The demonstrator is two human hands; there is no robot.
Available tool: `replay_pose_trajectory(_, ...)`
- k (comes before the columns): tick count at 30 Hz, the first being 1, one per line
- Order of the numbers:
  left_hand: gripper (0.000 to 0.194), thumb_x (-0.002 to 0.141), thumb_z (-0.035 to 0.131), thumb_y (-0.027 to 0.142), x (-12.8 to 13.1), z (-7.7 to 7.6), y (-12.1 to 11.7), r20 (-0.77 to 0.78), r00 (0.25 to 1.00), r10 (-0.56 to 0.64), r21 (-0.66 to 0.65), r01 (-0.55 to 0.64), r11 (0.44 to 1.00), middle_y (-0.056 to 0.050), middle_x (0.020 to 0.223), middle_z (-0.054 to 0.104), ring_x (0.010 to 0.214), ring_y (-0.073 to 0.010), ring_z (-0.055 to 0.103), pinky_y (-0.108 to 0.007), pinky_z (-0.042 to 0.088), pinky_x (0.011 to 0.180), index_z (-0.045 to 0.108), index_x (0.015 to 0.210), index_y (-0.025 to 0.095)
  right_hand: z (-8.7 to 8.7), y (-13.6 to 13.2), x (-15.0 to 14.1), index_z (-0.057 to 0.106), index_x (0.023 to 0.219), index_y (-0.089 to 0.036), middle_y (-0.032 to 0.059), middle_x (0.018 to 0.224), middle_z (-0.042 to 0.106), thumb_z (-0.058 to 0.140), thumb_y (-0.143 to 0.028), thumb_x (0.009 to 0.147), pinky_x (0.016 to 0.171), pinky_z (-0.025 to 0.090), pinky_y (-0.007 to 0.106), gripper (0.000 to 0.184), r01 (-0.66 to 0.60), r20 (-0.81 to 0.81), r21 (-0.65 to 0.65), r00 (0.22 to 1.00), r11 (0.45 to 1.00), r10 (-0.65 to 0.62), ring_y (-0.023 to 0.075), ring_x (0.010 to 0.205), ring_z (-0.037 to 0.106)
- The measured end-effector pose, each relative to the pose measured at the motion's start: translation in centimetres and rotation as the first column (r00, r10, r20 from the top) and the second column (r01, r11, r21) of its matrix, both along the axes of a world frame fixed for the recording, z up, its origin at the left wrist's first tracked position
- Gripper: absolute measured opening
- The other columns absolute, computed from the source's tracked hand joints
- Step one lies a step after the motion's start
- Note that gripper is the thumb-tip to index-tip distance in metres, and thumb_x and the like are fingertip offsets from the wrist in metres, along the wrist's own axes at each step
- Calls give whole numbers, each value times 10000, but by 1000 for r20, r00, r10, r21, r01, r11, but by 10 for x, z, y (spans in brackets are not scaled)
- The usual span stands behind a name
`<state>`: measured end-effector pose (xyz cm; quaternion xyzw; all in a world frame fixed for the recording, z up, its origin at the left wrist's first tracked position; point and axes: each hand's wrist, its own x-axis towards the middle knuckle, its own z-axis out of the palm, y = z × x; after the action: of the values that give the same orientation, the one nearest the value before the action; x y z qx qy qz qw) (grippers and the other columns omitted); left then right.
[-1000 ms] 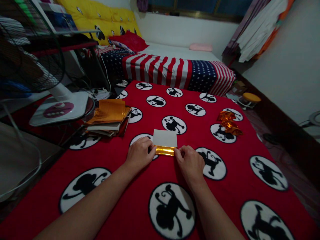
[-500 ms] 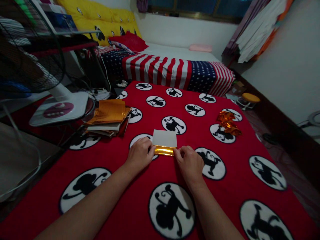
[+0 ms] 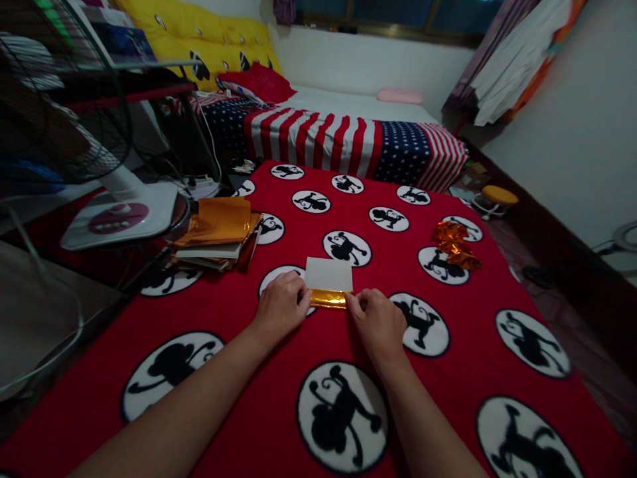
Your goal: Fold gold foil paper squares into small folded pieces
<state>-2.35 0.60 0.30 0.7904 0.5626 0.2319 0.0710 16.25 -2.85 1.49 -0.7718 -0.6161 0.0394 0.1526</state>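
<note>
A sheet of gold foil paper [image 3: 328, 275] lies on the red cloth [image 3: 249, 411], its pale back facing up and its near edge folded over into a shiny gold strip. My left hand [image 3: 283, 299] pinches the left end of that fold between thumb and fingers. At the opposite end, my right hand [image 3: 378, 318] is closed on the fold's right corner. Both hands rest low against the cloth. The fingertips partly hide the ends of the strip.
To the left lies a stack of gold and white paper sheets [image 3: 219, 226], beside a white fan base [image 3: 119, 212]. Crumpled shiny orange-gold foil pieces [image 3: 455, 245] sit on the right. Beyond the cloth stands a bed with a stars-and-stripes cover [image 3: 323, 139]. A yellow-topped stool [image 3: 499, 194] is at far right.
The view has shifted very slightly. Both hands keep their grip on the folded strip, which looks a little narrower.
</note>
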Motion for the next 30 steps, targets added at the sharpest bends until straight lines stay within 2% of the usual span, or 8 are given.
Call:
replay_pose_trajectory(9, 172, 826, 549, 228, 2, 2, -3, -16, 998, 58, -21, -58, 998, -33, 761, 576, 774, -187, 557, -300, 403, 695, 495, 665, 198, 2, 2, -1, 662, 675, -217, 9, 713, 650, 549, -462, 887, 537, 190, 275, 344, 42, -35, -47, 998, 998, -43, 129, 596, 540)
replay_pose_trajectory(13, 111, 808, 600, 261, 0, 1, -2, 45, 993, 109, -65, -106, 992, -24, 803, 591, 751, -182, 563, -288, 397, 654, 508, 803, 199, 1, 0, -1, 655, 686, -215, 6, 711, 644, 538, -456, 894, 538, 190, 268, 339, 24, -27, -29, 999, 999, -25, 122, 589, 525)
replay_pose_trajectory(17, 184, 800, 632, 253, -1, 1, -2, 111, 985, 130, -105, -119, 987, -9, 812, 604, 739, -173, 579, -273, 400, 642, 505, 924, 202, 1, 0, -1, 652, 686, -218, -1, 712, 643, 546, -456, 890, 537, 190, 263, 331, 26, -28, -30, 999, 999, -27, 122, 590, 525)
replay_pose_trajectory(24, 216, 803, 649, 239, -1, 3, -2, 110, 987, 117, -105, -105, 989, -17, 864, 632, 803, -181, 604, -273, 424, 673, 531, 983, 213, 2, 1, 1, 645, 676, -216, 0, 703, 644, 548, -485, 881, 528, 187, 264, 352, 33, -50, -43, 998, 999, -35, 124, 589, 529)
replay_pose_trajectory(30, 89, 854, 589, 215, -1, 4, -4, 116, 993, -5, -63, 13, 998, -26, 980, 614, 885, -175, 599, -282, 444, 767, 640, 924, 232, 2, 3, 6, 606, 702, -222, -24, 634, 625, 586, -514, 838, 524, 196, 257, 322, 55, -111, -46, 992, 997, -60, 135, 579, 549)
